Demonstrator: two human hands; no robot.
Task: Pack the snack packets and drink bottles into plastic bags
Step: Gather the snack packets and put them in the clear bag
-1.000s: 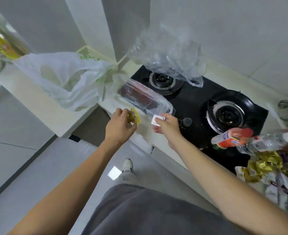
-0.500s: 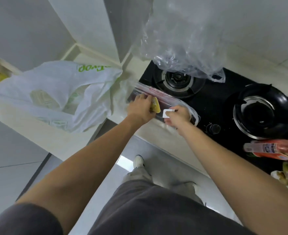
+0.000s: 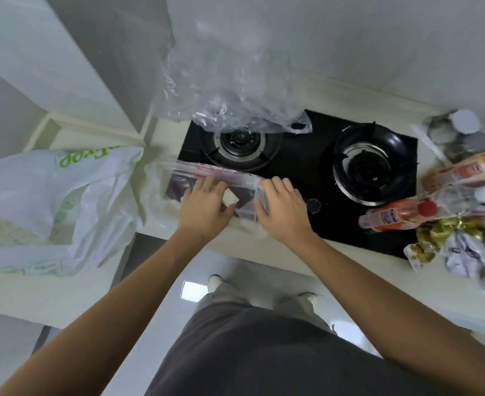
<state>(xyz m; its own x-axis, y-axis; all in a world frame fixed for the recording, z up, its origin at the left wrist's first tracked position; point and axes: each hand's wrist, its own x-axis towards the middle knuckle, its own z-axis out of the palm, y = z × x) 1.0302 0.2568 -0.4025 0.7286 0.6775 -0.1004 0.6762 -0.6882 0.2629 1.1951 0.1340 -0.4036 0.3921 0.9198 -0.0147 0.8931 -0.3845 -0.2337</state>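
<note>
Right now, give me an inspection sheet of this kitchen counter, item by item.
Surface: pale counter with a black two-burner hob.
Job's things: clear zip bag holding dark packets; orange drink bottle lying flat; snack packets heaped at right.
Clutter: white carrier bag at left; crumpled clear plastic bag over the back burner.
Grippers: left hand and right hand both on the zip bag; grip unclear.
Cables: nothing seen.
Surroundings: white walls, tiled floor.
</note>
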